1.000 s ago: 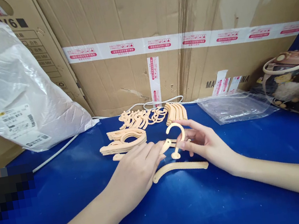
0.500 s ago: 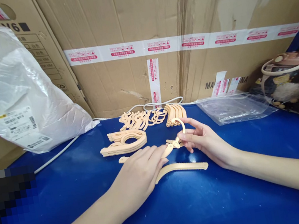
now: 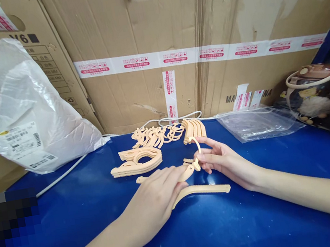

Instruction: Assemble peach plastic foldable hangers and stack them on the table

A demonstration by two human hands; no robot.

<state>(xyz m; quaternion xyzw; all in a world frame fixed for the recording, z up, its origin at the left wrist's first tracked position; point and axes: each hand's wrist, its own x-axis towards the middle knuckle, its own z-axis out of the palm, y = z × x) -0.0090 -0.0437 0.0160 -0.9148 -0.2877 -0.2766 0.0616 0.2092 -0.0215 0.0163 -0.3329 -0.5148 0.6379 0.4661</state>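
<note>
My left hand [image 3: 156, 201] is closed over a beige hanger arm [image 3: 187, 173], whose rounded end with a hole sticks out past the fingers. My right hand [image 3: 222, 158] pinches a beige hanger hook [image 3: 198, 145], its curve pointing up. The hook's lower end sits right at the tip of the hanger arm; I cannot tell whether they are joined. Another curved hanger arm [image 3: 208, 188] lies on the table just in front of the left fingers. A further beige piece lies partly hidden behind the hands.
Behind the hands lie folded hangers [image 3: 137, 164] in a stack, a heap of loose hooks [image 3: 154, 136] and a row of hanger arms [image 3: 194, 129]. A white plastic bag [image 3: 22, 110] stands left, a clear bag [image 3: 254, 122] lies right. Cardboard boxes [image 3: 122, 28] close off the back.
The hook in my right hand has turned, so its curve now shows narrower and its lower end edge-on. My left hand keeps its hold on the hanger arm. The view has tilted slightly.
</note>
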